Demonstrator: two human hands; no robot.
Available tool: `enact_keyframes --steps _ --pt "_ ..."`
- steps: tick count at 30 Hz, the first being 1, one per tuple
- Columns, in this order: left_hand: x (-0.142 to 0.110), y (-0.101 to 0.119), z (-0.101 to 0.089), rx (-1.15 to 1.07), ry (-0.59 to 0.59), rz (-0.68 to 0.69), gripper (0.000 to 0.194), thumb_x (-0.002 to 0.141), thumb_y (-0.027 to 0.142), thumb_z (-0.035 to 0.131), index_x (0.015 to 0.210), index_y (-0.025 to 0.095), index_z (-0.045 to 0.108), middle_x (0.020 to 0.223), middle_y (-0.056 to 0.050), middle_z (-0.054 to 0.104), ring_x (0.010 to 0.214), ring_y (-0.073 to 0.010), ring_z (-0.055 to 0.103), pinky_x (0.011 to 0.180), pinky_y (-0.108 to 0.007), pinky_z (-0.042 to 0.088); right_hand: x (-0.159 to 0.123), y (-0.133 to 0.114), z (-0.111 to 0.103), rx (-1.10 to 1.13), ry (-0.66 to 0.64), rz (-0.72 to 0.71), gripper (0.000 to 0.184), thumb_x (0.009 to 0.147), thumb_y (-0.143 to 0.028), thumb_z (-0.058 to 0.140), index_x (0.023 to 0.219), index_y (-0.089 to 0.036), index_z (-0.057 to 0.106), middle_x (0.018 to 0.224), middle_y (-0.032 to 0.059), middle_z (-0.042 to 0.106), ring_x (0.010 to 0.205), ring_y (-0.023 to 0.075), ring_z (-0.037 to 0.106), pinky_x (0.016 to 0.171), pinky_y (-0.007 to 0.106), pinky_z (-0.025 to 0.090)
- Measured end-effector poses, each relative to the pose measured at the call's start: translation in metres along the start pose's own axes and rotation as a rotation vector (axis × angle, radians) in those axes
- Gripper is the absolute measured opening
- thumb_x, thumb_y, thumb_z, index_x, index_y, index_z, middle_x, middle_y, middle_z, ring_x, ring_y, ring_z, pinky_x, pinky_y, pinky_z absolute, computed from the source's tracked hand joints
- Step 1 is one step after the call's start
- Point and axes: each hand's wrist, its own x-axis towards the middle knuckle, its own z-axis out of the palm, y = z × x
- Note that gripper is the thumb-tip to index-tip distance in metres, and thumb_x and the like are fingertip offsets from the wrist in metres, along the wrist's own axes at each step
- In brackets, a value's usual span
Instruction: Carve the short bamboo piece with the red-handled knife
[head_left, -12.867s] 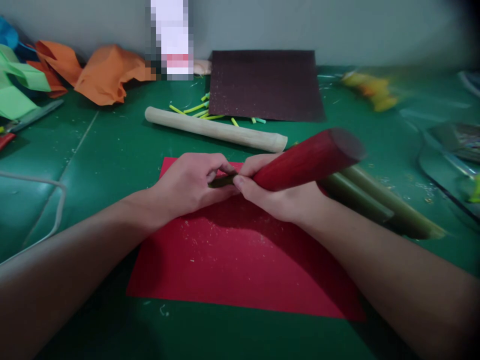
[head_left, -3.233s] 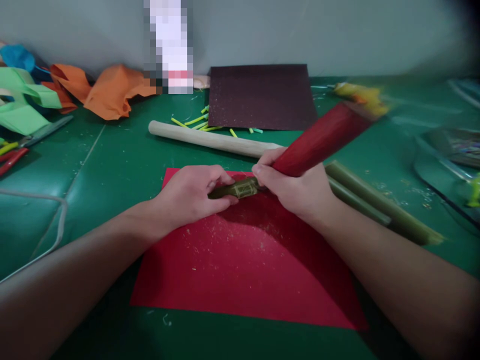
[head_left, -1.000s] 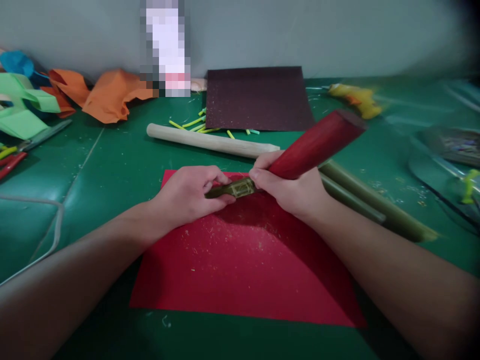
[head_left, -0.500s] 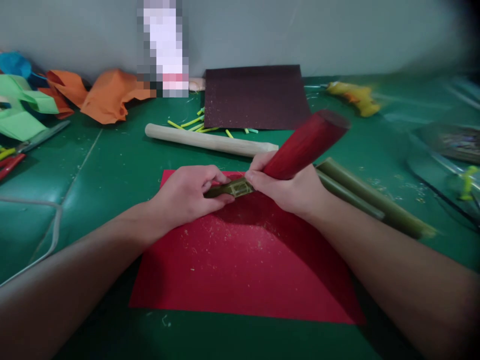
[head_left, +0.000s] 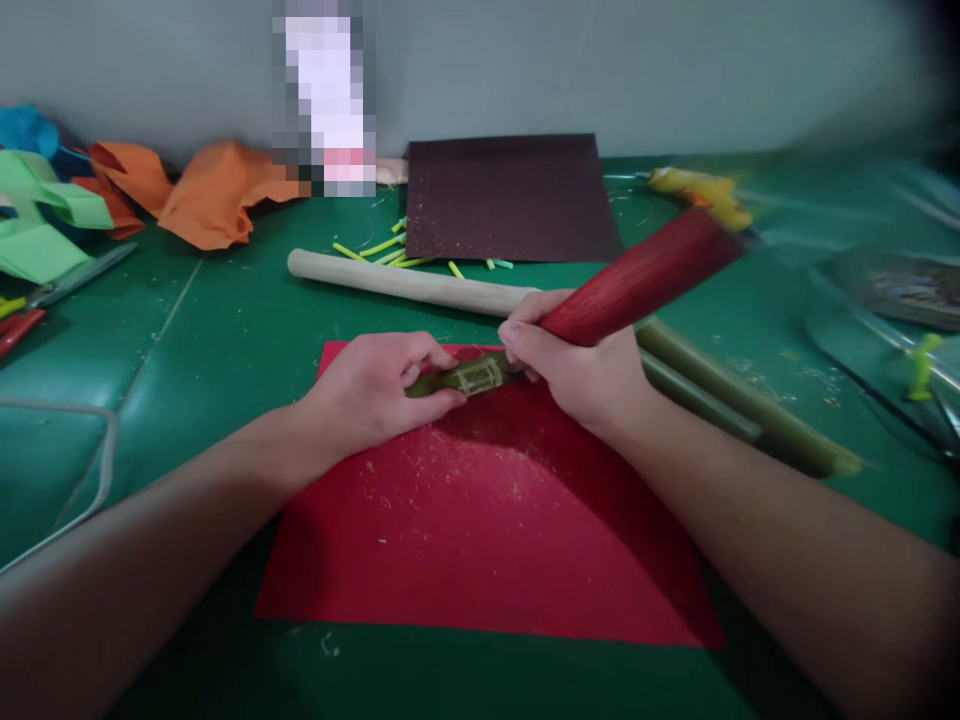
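My left hand (head_left: 371, 385) is closed on the left end of a short green bamboo piece (head_left: 480, 377), thumb and fingers on either side of it. Pale lines forming a small framed pattern are cut into its skin. My right hand (head_left: 581, 360) grips a carving tool with a thick red handle (head_left: 649, 275); the handle leans up to the right, and its working tip is hidden by my fingers. These fingers are at the bamboo's right end. Underneath lies a red sheet (head_left: 480, 540) sprinkled with fine pale shavings.
A pale wooden rod (head_left: 405, 282) and a dark brown sheet (head_left: 510, 200) lie beyond my hands. Green bamboo lengths (head_left: 739, 395) rest at right, a yellow glue gun (head_left: 701, 192) behind them. Scissors (head_left: 82, 275) and crumpled orange paper (head_left: 214, 200) are at left on the green surface (head_left: 210, 340).
My right hand has shifted slightly right, and the red handle has tipped lower toward the right. More of the cut pattern shows. My left hand stays in place on the bamboo.
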Motion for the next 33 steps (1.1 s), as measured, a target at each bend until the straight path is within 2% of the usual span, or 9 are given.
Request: enact_keyframes --steps 4,10,16,22,33 --pt "0.0000 0.0003 -0.0011 -0.006 -0.018 -0.017 0.022 0.079 0.037 0.074 0.088 0.018 0.071 0.051 0.009 0.032 0.047 -0.0072 0.032 0.048 -0.023 0.027 -0.0007 -0.0008 0.0002 -0.019 -0.041 -0.052 0.024 0.074 -0.013 0.059 0.055 -0.024 0.051 0.056 -0.0018 0.052 0.053 0.0123 0.047 0.053 0.031 0.040" --pt "-0.0001 0.0007 -0.0017 -0.020 -0.023 -0.026 0.022 0.078 0.038 0.074 0.086 0.017 0.070 0.051 0.009 0.032 0.048 -0.0079 0.033 0.048 -0.024 0.026 -0.0024 -0.0028 0.0005 -0.067 -0.073 -0.047 0.020 0.072 -0.017 0.061 0.055 -0.023 0.050 0.056 -0.0022 0.051 0.055 0.0124 0.048 0.053 0.029 0.039" --pt "-0.0004 0.0014 -0.0014 -0.015 -0.021 -0.029 0.023 0.079 0.038 0.074 0.087 0.017 0.070 0.052 0.009 0.033 0.049 -0.0082 0.034 0.050 -0.024 0.028 -0.0014 -0.0030 0.0000 -0.065 -0.108 -0.076 0.025 0.073 -0.016 0.061 0.053 -0.022 0.048 0.054 -0.0026 0.050 0.053 0.0109 0.046 0.050 0.028 0.038" --pt "0.0001 0.0013 -0.0010 0.003 -0.007 -0.011 0.023 0.079 0.038 0.073 0.086 0.017 0.069 0.052 0.009 0.033 0.048 -0.0072 0.032 0.049 -0.023 0.027 -0.0019 -0.0006 0.0011 -0.011 0.034 -0.031 0.022 0.078 -0.016 0.061 0.058 -0.024 0.054 0.057 -0.0015 0.053 0.053 0.0119 0.047 0.049 0.030 0.037" --pt "0.0002 0.0015 -0.0016 -0.001 -0.017 -0.028 0.022 0.079 0.037 0.073 0.088 0.017 0.071 0.051 0.009 0.035 0.048 -0.0075 0.034 0.049 -0.023 0.028 0.0003 -0.0005 -0.0002 -0.004 -0.041 -0.074 0.026 0.076 -0.012 0.059 0.054 -0.024 0.053 0.054 -0.0014 0.053 0.051 0.0122 0.047 0.051 0.032 0.038"
